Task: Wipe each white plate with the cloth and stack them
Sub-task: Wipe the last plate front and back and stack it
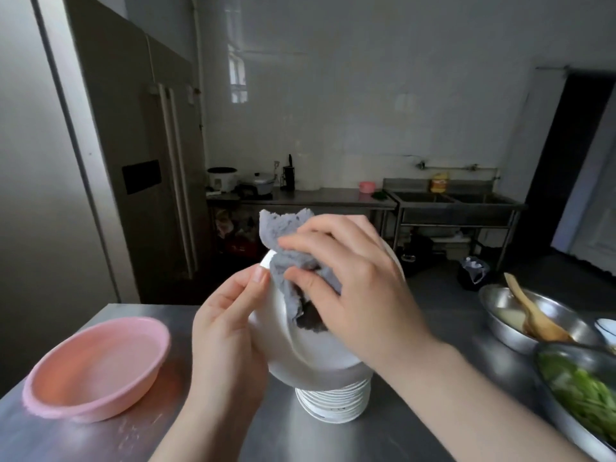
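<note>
A steel worktable [416, 435] runs across the near side. On its left sits a pink basin [96, 365]; near the middle stands a stack of white plates [333, 400]. Above the stack, a white plate [300, 355] is tilted, its left rim gripped by the left hand [226, 331]. The right hand [353, 281] presses a grey cloth [290, 261] against the plate, fingers curled over the cloth.

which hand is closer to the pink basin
Left. The left hand grips the plate edge just right of the pink basin; the right hand is farther right, pressing the cloth.
</note>
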The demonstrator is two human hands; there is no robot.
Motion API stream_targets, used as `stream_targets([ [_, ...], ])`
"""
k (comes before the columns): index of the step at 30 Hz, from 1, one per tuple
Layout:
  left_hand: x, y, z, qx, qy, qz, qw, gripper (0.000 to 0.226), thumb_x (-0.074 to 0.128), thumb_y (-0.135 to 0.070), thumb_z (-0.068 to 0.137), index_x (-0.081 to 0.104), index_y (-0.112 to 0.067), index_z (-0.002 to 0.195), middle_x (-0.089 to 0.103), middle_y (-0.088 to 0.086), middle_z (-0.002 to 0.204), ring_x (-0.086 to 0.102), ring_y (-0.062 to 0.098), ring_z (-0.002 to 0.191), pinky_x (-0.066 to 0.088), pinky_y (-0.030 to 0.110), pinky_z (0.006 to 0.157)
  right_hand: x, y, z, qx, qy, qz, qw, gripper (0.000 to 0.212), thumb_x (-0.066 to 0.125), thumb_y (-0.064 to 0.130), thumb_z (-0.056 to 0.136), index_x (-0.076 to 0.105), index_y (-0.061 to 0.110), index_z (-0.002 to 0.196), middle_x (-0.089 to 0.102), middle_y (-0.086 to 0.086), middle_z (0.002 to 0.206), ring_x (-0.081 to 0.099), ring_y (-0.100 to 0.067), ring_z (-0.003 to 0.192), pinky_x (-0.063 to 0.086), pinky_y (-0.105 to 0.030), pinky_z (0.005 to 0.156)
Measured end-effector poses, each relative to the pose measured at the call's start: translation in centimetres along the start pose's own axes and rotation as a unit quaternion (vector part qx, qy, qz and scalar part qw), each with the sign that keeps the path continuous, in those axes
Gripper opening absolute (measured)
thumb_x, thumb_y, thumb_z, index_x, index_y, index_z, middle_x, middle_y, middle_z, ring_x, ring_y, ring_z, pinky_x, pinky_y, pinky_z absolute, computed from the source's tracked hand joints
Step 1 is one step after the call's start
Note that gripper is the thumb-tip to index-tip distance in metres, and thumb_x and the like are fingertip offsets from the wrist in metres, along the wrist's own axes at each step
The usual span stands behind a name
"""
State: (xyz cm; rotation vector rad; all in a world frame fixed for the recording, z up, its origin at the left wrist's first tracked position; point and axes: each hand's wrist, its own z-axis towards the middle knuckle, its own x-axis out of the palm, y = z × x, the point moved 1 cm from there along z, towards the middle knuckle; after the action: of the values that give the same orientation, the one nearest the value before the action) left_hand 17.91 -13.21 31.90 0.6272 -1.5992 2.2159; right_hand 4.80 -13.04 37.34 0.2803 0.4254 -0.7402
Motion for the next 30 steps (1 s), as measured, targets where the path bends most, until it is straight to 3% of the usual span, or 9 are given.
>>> stream_targets([
  [4, -0.3, 0.0, 0.4, -0.033, -0.024, -0.024, 0.999, 0.034, 0.061, -0.023, 0.088, 0.068, 0.001, 0.111, 0.069, 0.026, 0.109, 0.067, 0.028, 0.086, 0.057, 0.035, 0.075, -1.1, -2.0, 0.3, 0.088, -0.012, 0.042, 0.995, 0.022, 0.067, 0.014, 0.087, 0.068, 0.013, 0.109, 0.061, 0.002, 0.11, 0.052, -0.016, 0.109, 0.042, -0.028, 0.096],
  [6, -0.4, 0.0, 0.6, -0.04, -0.047, -0.033, 0.998, 0.039, 0.063, -0.027, 0.084, 0.069, -0.002, 0.113, 0.067, 0.024, 0.116, 0.067, 0.03, 0.098, 0.053, 0.045, 0.092, -1.5, -3.3, 0.1, 0.14, -0.01, 0.072, 0.987, 0.021, 0.064, 0.013, 0.088, 0.067, 0.015, 0.109, 0.061, 0.005, 0.111, 0.054, -0.012, 0.109, 0.043, -0.027, 0.095],
  [9, -0.2, 0.0, 0.9, -0.054, -0.068, -0.068, 0.994, 0.047, 0.065, -0.034, 0.077, 0.07, -0.006, 0.114, 0.068, 0.017, 0.121, 0.062, 0.03, 0.117, 0.045, 0.048, 0.105, -2.0, -5.1, -1.4, 0.212, -0.052, 0.104, 0.97, 0.02, 0.063, 0.01, 0.088, 0.069, 0.019, 0.104, 0.062, 0.007, 0.106, 0.057, 0.0, 0.101, 0.041, -0.012, 0.088],
  [12, 0.2, 0.6, 1.0, -0.066, -0.087, -0.101, 0.989, 0.041, 0.065, -0.035, 0.076, 0.074, -0.01, 0.107, 0.073, 0.006, 0.111, 0.068, 0.018, 0.103, 0.05, 0.037, 0.094, -1.2, -5.4, -3.7, 0.27, -0.12, 0.119, 0.948, 0.022, 0.064, 0.005, 0.087, 0.07, 0.018, 0.104, 0.064, 0.007, 0.105, 0.059, 0.0, 0.099, 0.039, -0.007, 0.085],
  [17, 0.7, 1.2, 1.2, -0.103, -0.096, -0.173, 0.975, 0.027, 0.058, -0.031, 0.093, 0.072, -0.01, 0.102, 0.076, 0.0, 0.084, 0.073, 0.009, 0.077, 0.058, 0.026, 0.061, -1.6, -6.9, -3.9, 0.26, -0.122, 0.114, 0.951, 0.022, 0.063, 0.007, 0.087, 0.07, 0.018, 0.105, 0.064, 0.007, 0.106, 0.06, -0.002, 0.101, 0.044, -0.014, 0.087],
  [22, 2.1, 0.8, 1.3, -0.107, -0.123, -0.228, 0.96, 0.026, 0.055, -0.031, 0.097, 0.068, -0.009, 0.094, 0.07, -0.004, 0.062, 0.068, 0.005, 0.054, 0.054, 0.024, 0.047, 0.9, -4.2, -8.4, 0.233, -0.199, 0.094, 0.947, 0.02, 0.061, 0.02, 0.087, 0.068, 0.019, 0.107, 0.06, 0.004, 0.111, 0.058, -0.013, 0.109, 0.041, -0.02, 0.096],
  [26, 2.5, 1.3, 1.3, -0.129, -0.12, -0.254, 0.951, 0.026, 0.055, -0.032, 0.097, 0.066, -0.009, 0.1, 0.073, -0.002, 0.066, 0.071, 0.008, 0.058, 0.054, 0.027, 0.045, 1.4, -4.2, -9.9, 0.184, -0.185, 0.07, 0.963, 0.022, 0.068, 0.019, 0.084, 0.071, 0.014, 0.105, 0.061, 0.0, 0.108, 0.059, -0.016, 0.105, 0.044, -0.022, 0.093],
  [28, 2.5, 1.6, 1.3, -0.145, -0.122, -0.258, 0.947, 0.026, 0.056, -0.033, 0.096, 0.067, -0.009, 0.097, 0.075, -0.001, 0.071, 0.072, 0.009, 0.063, 0.057, 0.03, 0.056, 1.0, -4.3, -9.6, 0.218, -0.224, 0.081, 0.946, 0.021, 0.069, 0.018, 0.083, 0.069, 0.015, 0.104, 0.061, -0.001, 0.106, 0.06, -0.019, 0.104, 0.044, -0.022, 0.092],
  [30, 2.7, 1.9, 1.3, -0.158, -0.121, -0.245, 0.949, 0.029, 0.056, -0.036, 0.096, 0.068, -0.01, 0.096, 0.076, 0.001, 0.077, 0.074, 0.012, 0.069, 0.054, 0.039, 0.069, 1.5, -3.4, -9.5, 0.19, -0.213, 0.066, 0.956, 0.022, 0.069, 0.021, 0.084, 0.071, 0.015, 0.105, 0.062, 0.0, 0.107, 0.058, -0.019, 0.103, 0.043, -0.021, 0.092],
])
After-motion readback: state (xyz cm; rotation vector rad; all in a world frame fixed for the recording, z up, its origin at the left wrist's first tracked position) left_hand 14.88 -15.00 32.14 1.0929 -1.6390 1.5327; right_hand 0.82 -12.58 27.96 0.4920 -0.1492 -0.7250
